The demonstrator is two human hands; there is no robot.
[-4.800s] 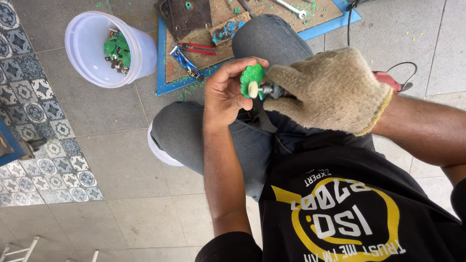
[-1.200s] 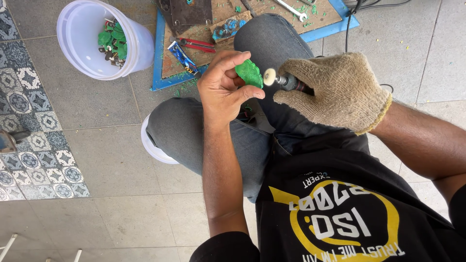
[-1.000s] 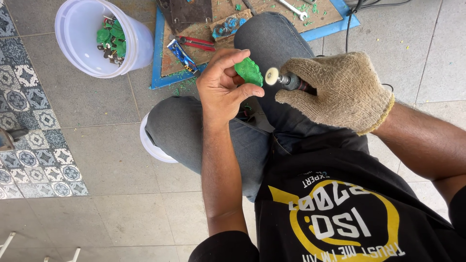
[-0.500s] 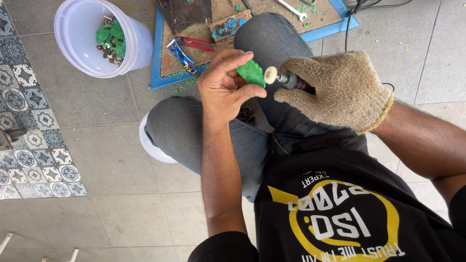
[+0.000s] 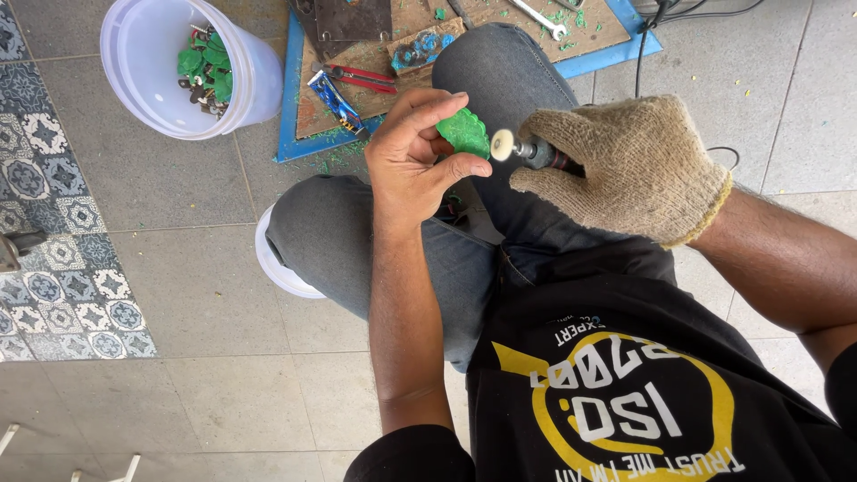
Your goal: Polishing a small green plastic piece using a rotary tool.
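Grey tiled floor, a person sitting over a blue-edged work board (image 5: 299, 134).

From the head view, the bare left hand (image 5: 412, 161) is pinching a flat green plastic piece (image 5: 462, 134) at its fingertips, tilting it toward the small white buffing wheel (image 5: 503, 145) of a rotary tool, which the gloved right hand (image 5: 625, 165) is gripping closed, apparently to steady it; a white bucket (image 5: 143, 98) sits beyond.
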